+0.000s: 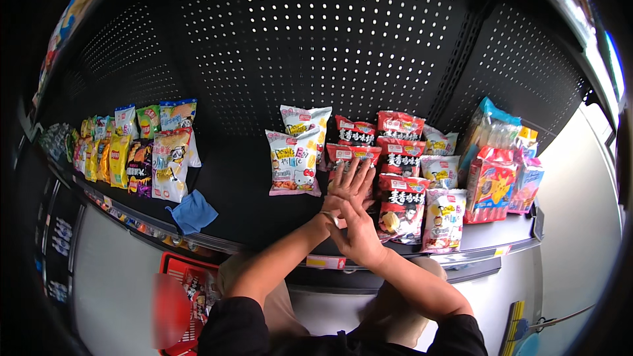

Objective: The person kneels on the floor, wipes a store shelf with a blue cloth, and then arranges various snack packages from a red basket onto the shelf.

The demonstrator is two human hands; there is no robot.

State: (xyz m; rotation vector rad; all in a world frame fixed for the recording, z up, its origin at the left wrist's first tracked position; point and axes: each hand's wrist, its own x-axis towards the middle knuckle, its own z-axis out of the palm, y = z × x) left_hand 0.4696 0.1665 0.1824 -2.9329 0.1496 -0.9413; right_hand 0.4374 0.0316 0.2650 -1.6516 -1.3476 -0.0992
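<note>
My left hand is spread, fingers apart, in front of a red snack bag in the second column from the left of the middle group. Whether it presses on the bag cannot be told. Across the left wrist lies my right hand, its fingertips on the back of the left hand and its thumb by a small pale band at the wrist. Just right stands a front red snack bag, with more red bags behind it. To the left, a white-and-pink snack bag leans before a similar one.
A blue cloth lies on the black shelf near its front edge. Several chip bags line the left end. Bundled snack packs stand at the right. Below left is a red shopping basket holding packages. A perforated back panel rises behind.
</note>
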